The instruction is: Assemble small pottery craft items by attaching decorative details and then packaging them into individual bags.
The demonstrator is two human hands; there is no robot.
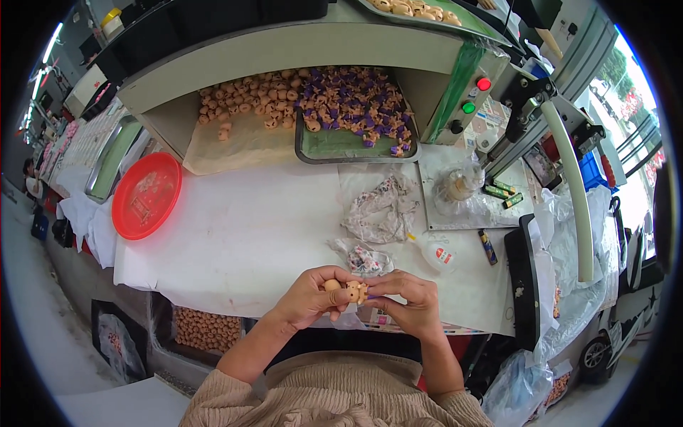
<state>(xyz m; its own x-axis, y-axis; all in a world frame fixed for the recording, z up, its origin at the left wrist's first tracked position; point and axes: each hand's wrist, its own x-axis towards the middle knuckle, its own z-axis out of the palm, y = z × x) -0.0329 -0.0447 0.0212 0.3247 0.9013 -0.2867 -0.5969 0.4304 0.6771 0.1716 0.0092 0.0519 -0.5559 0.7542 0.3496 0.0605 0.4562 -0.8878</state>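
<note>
Near the front edge of the white-covered table, my two hands meet around a small tan toy figurine with dark dots on it. My left hand is closed on the round head end, thumb and fingers pinching it. From the other side, the fingertips of my right hand grip its right end, where a bit of purple shows. A round tan piece also shows between my left fingers; whether it is joined to the figurine, I cannot tell. Just beyond my hands lies a crumpled patterned cloth.
Tan doll heads lie heaped beneath a shelf, beside a tray of purple-clothed small bodies. A red basin sits at left. To the right are a plastic bottle, a metal plate and a lever press.
</note>
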